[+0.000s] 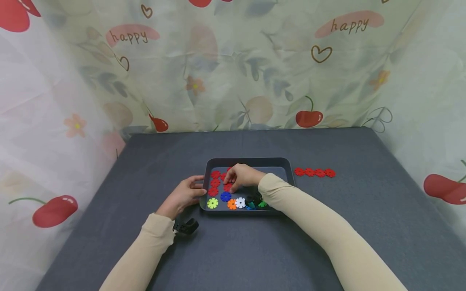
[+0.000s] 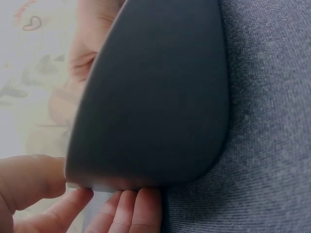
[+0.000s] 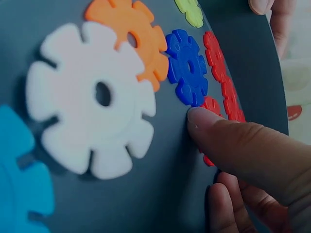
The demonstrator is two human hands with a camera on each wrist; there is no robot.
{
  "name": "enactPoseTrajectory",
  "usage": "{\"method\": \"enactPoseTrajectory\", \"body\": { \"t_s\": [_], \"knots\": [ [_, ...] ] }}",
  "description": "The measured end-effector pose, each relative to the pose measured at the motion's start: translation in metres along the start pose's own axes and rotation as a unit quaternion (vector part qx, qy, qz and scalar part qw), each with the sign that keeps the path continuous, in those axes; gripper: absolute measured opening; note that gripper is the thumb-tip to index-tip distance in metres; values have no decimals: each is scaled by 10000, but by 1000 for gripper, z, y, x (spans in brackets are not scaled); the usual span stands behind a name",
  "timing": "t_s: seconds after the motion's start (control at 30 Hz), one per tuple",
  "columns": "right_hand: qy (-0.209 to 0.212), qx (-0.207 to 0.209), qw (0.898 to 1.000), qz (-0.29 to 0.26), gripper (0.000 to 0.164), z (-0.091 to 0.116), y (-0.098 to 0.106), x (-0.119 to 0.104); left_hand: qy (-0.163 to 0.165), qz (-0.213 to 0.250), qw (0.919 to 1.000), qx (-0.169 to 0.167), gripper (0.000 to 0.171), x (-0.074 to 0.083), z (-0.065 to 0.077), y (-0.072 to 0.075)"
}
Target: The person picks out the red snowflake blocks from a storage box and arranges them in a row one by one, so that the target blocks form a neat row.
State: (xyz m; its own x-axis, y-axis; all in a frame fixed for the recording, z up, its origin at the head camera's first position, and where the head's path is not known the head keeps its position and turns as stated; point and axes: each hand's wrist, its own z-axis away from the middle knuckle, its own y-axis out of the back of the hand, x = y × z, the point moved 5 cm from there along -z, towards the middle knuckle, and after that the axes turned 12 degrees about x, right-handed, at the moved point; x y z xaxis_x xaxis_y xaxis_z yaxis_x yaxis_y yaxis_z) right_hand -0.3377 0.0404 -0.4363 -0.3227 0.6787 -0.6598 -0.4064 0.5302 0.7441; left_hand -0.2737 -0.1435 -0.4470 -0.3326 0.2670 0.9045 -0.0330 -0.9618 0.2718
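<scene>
A dark shallow tray (image 1: 251, 162) holds notched plastic discs. My left hand (image 1: 183, 196) grips its left wall, thumb over the rim and fingers against the outside (image 2: 126, 211). Inside the tray, my right hand (image 1: 244, 177) pinches a red disc (image 1: 227, 187) between thumb and fingers; the thumb partly hides it in the right wrist view. A blue disc (image 3: 187, 68) lies beside that thumb. Red discs (image 1: 214, 183) line the tray's left side. Nearer the front are a yellow-green disc (image 1: 212, 203), an orange disc (image 3: 133, 39) and a white disc (image 3: 92, 97).
A row of several red discs (image 1: 314, 172) lies on the grey table cloth (image 1: 233, 250), right of the tray. A light blue disc (image 3: 22, 170) and a green disc (image 1: 262, 204) are near the tray's front, partly covered. A printed curtain (image 1: 233, 72) stands behind the table.
</scene>
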Motion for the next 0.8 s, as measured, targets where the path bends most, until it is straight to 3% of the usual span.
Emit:
{"method": "enactPoseTrajectory", "body": {
  "t_s": [0.3,0.57,0.8],
  "knots": [
    [9,-265,9995,163,25,0,1,-6,4,3,10000,49,59,-1,-1,0],
    [263,-501,9975,416,23,0,0,-7,-1,80,10000,43,59,0,-2,-1],
    [409,-428,9973,442,21,2,0,-6,-32,71,10000,39,59,0,-2,-1]
  ]
}}
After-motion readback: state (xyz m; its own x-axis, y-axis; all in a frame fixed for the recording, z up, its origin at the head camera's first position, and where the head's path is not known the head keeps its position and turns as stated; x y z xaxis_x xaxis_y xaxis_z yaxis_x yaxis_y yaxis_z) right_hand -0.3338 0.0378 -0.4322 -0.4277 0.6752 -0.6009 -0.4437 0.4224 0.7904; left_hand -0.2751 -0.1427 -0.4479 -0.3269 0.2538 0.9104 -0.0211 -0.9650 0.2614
